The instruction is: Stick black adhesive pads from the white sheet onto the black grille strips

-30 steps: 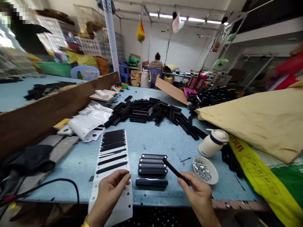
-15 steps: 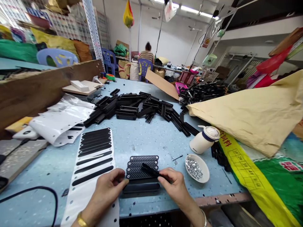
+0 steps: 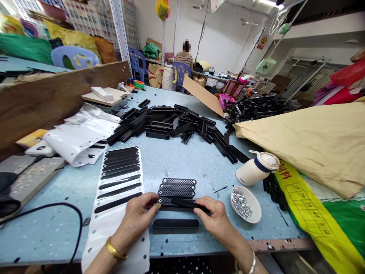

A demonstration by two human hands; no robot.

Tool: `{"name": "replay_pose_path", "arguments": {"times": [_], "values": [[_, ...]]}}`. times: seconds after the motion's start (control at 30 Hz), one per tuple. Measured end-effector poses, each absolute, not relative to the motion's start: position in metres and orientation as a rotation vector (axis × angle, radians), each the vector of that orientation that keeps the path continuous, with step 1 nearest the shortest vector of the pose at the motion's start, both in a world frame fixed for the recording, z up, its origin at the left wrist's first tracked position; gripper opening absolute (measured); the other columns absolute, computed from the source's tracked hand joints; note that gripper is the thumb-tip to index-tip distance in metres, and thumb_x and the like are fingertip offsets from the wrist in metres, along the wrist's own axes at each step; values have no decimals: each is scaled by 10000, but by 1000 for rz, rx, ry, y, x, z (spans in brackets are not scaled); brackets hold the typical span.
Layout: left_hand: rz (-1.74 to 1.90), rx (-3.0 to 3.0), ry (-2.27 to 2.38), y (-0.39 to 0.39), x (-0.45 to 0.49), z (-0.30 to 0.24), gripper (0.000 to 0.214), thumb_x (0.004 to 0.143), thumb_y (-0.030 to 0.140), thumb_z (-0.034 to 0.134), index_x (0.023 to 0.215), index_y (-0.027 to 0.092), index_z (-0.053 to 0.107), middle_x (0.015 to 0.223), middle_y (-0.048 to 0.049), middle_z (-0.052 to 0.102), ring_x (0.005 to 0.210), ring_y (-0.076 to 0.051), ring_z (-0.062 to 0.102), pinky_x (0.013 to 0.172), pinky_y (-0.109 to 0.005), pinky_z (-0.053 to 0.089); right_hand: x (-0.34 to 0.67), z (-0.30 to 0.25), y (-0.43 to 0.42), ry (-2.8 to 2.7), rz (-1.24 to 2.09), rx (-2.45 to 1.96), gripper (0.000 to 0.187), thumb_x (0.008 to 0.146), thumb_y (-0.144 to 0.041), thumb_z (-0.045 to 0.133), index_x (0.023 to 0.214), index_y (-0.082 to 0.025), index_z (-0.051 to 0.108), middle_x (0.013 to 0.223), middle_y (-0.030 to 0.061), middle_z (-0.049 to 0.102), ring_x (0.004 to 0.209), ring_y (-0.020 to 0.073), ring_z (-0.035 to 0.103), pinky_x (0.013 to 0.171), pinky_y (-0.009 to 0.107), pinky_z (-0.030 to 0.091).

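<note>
My left hand (image 3: 142, 210) is closed, thumb and forefinger pinching the left end of the nearest mesh-patterned black bar (image 3: 167, 201). My right hand (image 3: 212, 215) grips a slim black strip (image 3: 182, 203), which slants across that bar and hides part of it. Just beyond lie more mesh-patterned bars (image 3: 177, 187) in a neat stack of rows, with light round pieces at their ends. A smooth black bar (image 3: 175, 223) rests alone on the near side. Under my left forearm runs a white backing sheet (image 3: 95, 228) bearing several black strips (image 3: 119, 190).
To the right stand a white bowl (image 3: 255, 203) of small silvery metal pieces and a cream flask (image 3: 251, 171). Heaped black bars (image 3: 159, 129) spread across the table behind. A folded white sheet (image 3: 68, 140) lies left. Far back, a person (image 3: 184, 57) sits facing away.
The view has shifted, moving the scene rightward and slightly up. Both hands have moved away from the smooth near bar, leaving a gap, and the strip in my right hand lies flatter.
</note>
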State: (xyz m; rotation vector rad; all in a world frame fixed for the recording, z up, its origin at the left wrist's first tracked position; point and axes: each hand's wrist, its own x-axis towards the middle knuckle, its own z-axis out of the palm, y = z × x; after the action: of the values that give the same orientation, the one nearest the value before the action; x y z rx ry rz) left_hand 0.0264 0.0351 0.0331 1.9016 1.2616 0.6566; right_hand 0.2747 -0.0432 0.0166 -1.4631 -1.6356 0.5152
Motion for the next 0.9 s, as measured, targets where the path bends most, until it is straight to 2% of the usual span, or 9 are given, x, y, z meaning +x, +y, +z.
{"name": "replay_pose_path", "arguments": {"times": [0.3,0.47,0.6,0.9], "values": [[748,1846,1249,30,19,17,224,733,264,636,930,200,723,851,-23,767,771,-198,709,739,-320,576,279,34,-45,-1765,433,-1396,146,831,-170,636,934,-181,739,857,89,757,770,210,716,699,322,598],[691,1874,1187,29,18,17,198,798,236,574,923,200,724,855,-30,760,774,-187,702,733,-320,565,266,30,-38,-1861,376,-1351,182,826,-140,638,979,-170,732,907,104,757,780,226,708,713,378,591],[686,1859,1200,29,18,18,184,799,226,578,918,203,716,849,-26,753,770,-185,695,734,-319,558,263,28,-36,-1907,370,-1360,212,834,-133,627,1018,-181,720,963,107,753,814,237,703,746,416,578],[691,1859,1165,29,16,16,173,799,209,577,916,200,703,839,-17,739,771,-181,688,728,-306,546,262,26,-32,-1983,404,-1376,203,835,-128,631,1018,-172,709,974,98,744,804,239,672,718,423,540]]}}
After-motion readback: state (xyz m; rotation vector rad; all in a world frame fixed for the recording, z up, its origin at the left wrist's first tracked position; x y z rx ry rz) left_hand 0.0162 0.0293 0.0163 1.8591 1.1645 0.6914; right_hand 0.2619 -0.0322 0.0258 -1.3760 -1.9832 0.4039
